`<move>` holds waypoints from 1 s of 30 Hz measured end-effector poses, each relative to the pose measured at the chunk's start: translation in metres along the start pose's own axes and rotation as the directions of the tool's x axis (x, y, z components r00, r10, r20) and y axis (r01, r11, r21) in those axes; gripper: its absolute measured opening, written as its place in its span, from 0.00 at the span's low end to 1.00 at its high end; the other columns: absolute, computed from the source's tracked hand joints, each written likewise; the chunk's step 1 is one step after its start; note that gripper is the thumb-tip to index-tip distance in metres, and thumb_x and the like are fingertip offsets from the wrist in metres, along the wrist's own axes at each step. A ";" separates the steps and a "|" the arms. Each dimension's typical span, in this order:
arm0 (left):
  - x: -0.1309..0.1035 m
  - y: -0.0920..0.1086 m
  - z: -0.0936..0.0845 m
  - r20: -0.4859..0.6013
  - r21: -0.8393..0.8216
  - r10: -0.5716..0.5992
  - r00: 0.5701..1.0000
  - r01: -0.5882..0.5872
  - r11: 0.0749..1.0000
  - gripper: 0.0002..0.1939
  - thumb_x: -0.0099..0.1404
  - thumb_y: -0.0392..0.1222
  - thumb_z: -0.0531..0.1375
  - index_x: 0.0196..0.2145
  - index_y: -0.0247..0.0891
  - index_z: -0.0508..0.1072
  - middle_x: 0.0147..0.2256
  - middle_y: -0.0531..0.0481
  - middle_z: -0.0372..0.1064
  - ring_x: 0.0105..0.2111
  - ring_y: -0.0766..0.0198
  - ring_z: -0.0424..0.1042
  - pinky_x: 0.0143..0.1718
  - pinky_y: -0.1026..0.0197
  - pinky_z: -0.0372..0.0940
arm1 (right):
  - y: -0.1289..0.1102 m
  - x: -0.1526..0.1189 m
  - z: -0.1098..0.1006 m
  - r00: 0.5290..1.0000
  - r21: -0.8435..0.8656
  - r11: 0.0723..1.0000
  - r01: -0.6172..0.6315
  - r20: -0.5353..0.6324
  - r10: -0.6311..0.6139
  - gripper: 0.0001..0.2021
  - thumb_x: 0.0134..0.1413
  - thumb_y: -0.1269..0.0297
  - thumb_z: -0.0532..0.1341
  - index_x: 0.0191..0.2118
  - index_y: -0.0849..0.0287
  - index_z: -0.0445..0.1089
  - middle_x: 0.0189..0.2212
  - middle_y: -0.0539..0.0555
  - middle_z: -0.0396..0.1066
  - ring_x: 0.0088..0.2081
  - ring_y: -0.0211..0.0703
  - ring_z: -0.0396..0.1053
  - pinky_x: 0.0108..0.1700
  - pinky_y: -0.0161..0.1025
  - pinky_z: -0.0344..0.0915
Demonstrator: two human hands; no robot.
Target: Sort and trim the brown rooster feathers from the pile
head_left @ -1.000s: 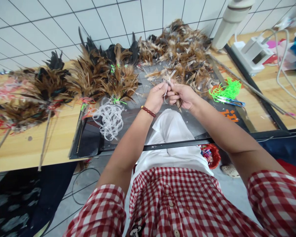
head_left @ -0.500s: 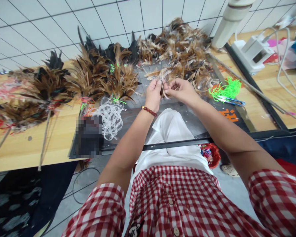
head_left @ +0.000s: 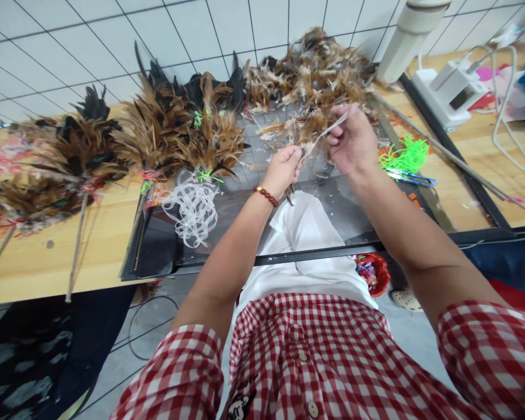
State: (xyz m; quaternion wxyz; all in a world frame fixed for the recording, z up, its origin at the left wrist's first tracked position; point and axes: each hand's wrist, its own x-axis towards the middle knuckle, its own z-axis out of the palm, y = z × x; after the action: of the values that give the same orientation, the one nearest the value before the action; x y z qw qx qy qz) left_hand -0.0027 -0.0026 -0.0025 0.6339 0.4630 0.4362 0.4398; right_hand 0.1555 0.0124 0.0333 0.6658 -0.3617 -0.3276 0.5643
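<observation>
My left hand, with a beaded bracelet at the wrist, is closed round a small bunch of feathers. Dark feather tips poke out below its fingers. A thin whitish strip runs taut from the left fingertips up to my right hand, which pinches its far end. Behind the hands lies a large pile of loose brown feathers. On the left, tied brown and black feather bunches lie beside a tangle of clear strips.
Bright green strings and blue-handled scissors lie to the right. A long stick crosses the black-framed board there. Beyond stands a white power strip with plugs. A dark phone-like slab rests at the board's front left corner.
My right hand has moved up and right, away from the left, drawing the strip out between them. My left hand has turned, so the feather tips now point down towards me.
</observation>
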 end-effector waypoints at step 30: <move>-0.012 0.008 0.009 0.035 -0.105 -0.030 0.999 0.034 0.994 0.19 0.72 0.54 0.62 0.30 0.38 0.67 0.23 0.58 0.61 0.20 0.75 0.63 0.24 0.69 0.62 | 0.019 -0.012 0.004 0.983 -0.384 0.923 0.037 0.178 0.034 0.14 0.54 0.53 0.75 0.34 0.56 0.76 0.20 0.45 0.64 0.23 0.32 0.61 0.23 0.31 0.51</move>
State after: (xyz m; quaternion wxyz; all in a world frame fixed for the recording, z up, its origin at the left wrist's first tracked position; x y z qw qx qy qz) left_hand 0.0023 -0.0142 0.0088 0.6716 0.4290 0.4091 0.4445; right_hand 0.1412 0.0030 0.0191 0.5494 -0.4325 -0.4919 0.5189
